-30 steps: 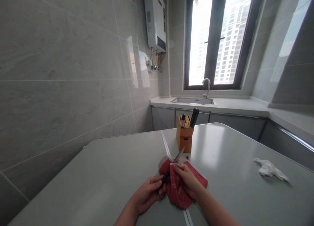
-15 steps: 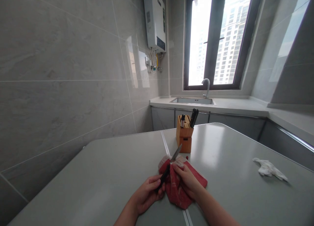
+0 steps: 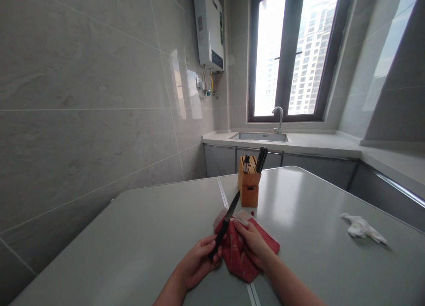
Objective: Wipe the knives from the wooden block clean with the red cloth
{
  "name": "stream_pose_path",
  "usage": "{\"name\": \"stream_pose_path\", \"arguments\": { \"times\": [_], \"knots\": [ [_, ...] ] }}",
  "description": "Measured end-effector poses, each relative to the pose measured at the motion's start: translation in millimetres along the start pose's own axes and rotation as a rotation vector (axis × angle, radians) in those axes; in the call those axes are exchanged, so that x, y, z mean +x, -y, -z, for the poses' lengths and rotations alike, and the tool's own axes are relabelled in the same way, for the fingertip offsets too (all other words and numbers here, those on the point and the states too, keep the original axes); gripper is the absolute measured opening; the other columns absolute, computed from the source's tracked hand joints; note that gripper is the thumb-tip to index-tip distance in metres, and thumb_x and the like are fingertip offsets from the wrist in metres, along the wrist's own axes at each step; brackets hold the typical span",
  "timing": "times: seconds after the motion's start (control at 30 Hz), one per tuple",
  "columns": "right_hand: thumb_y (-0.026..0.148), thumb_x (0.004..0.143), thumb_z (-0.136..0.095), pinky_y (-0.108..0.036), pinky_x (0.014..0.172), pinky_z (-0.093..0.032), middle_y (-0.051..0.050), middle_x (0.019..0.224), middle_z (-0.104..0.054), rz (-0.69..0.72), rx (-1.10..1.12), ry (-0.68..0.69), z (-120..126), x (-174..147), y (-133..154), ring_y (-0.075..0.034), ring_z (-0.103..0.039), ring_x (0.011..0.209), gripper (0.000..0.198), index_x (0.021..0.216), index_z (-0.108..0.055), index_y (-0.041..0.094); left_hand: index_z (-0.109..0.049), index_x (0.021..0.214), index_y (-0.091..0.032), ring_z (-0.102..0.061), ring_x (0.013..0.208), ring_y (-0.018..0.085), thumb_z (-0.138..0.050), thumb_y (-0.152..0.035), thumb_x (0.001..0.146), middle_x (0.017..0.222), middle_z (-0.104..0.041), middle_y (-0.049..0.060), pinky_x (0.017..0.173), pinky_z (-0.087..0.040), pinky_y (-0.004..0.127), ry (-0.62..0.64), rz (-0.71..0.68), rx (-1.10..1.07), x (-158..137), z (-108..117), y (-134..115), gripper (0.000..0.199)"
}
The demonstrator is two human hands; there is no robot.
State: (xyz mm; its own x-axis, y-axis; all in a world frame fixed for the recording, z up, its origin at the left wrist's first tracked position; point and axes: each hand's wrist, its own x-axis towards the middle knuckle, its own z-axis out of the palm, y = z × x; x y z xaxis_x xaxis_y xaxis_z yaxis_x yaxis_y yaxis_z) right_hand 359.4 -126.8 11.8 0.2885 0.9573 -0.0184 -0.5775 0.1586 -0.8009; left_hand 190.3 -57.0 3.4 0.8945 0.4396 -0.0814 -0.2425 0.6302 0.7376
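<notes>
Knife (image 3: pixel 224 226) near block (image 3: pixel 249 186), table's left edge (image 3: pixel 69 248) well apart.

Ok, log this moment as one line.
left hand: holds black-handled knife | right hand: grips red cloth | knife block: upright on table | crumpled white item: on table, right side

A black-handled kitchen knife (image 3: pixel 226 224), its narrow grey blade bare, slants tip-up and away from you in your left hand (image 3: pixel 201 258), crossing before a red cloth (image 3: pixel 236 262) with pale edging. Bunched and creased in your right hand (image 3: pixel 255 245), the cloth spreads flatter rightward over the tabletop (image 3: pixel 139 235).
</notes>
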Motion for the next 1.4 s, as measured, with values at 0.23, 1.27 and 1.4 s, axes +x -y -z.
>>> {"name": "stream_pose_path", "arguments": {
  "times": [0.23, 1.27, 1.4],
  "knots": [
    [0.04, 0.069, -0.072, -0.027, 0.05, -0.05, -0.001, 0.064, -0.066, -0.007, -0.07, 0.01, -2.8, -1.8, 2.4, -0.015, -0.061, 0.052, 0.031, 0.082, -0.058, 0.016, -0.066, 0.093, -0.005, -0.043, 0.053, 0.007, -0.063, -0.023, 0.081, 0.067, -0.052, 0.004, 0.051, -0.025, 0.02, 0.037, -0.006, 0.145, -0.6, -5.5, 0.4, 0.022],
    [0.04, 0.073, -0.069, -0.031, 0.055, -0.05, -0.004, 0.071, -0.069, 0.017, -0.044, 0.03, -3.5, -3.3, 6.1, -0.018, -0.063, 0.057, 0.031, 0.091, -0.061, 0.016, -0.065, 0.101, -0.009, -0.049, 0.058, 0.005, -0.067, -0.018, 0.078, 0.072, -0.053, 0.003, 0.058, -0.034, 0.017, 0.008, 0.01, -0.027, -0.4, -0.9, -1.1, 0.025],
    [0.041, 0.071, -0.07, -0.03, 0.053, -0.049, -0.003, 0.07, -0.069, 0.01, -0.038, 0.023, -3.1, -3.1, 5.4, -0.017, -0.063, 0.054, 0.032, 0.088, -0.061, 0.016, -0.064, 0.103, -0.01, -0.049, 0.057, 0.005, -0.067, -0.02, 0.078, 0.072, -0.054, 0.003, 0.058, -0.034, 0.017, -0.001, 0.01, -0.035, -0.7, -0.8, -1.1, 0.027]
  ]
}}
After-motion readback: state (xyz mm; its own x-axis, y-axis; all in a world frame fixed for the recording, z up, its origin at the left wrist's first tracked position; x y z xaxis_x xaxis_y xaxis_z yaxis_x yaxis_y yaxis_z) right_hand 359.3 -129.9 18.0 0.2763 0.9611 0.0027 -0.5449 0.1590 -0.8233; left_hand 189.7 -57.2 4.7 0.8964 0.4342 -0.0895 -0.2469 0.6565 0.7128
